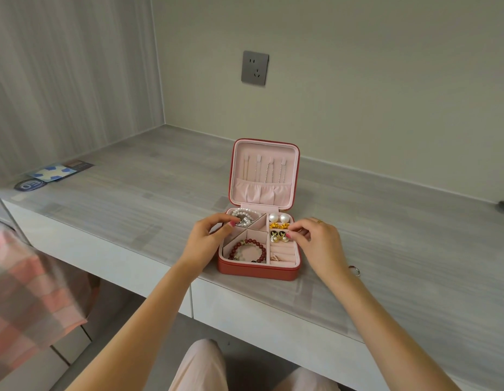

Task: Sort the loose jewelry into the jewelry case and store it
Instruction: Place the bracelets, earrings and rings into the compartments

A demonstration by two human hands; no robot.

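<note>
Broadly, a grey wood-grain desk (104, 210) runs along a pale wall that carries a grey socket plate (254, 68), and some blue-and-white cards (55, 174) lie far off at the desk's left end. Near the front edge sits the red jewelry case (259, 270), open, with its pink-lined lid (264, 173) standing upright and thin chains (266, 170) hanging inside the lid above a gathered pocket. The left hand (207, 239) comes in over the case's left wall, its fingers curled and its thumb and forefinger closing at the pearl bracelet (242, 215) that lies in the rear-left compartment; whether it actually pinches the pearls cannot be told. The right hand (320, 242), wearing a gold ring, reaches over the right wall, and its fingertips pinch at the black-and-gold earrings (278, 235) in the right-hand column. Behind those earrings sit gold studs (276, 225), then two large pearl earrings (279, 218) at the rear. A dark red bead bracelet (246, 251) lies in the front-left compartment, away from both hands. A small ring (275, 258) is tucked into the padded rolls at the front right. Another silver ring (355, 270) lies loose on the desk, just beside the right wrist.
</note>
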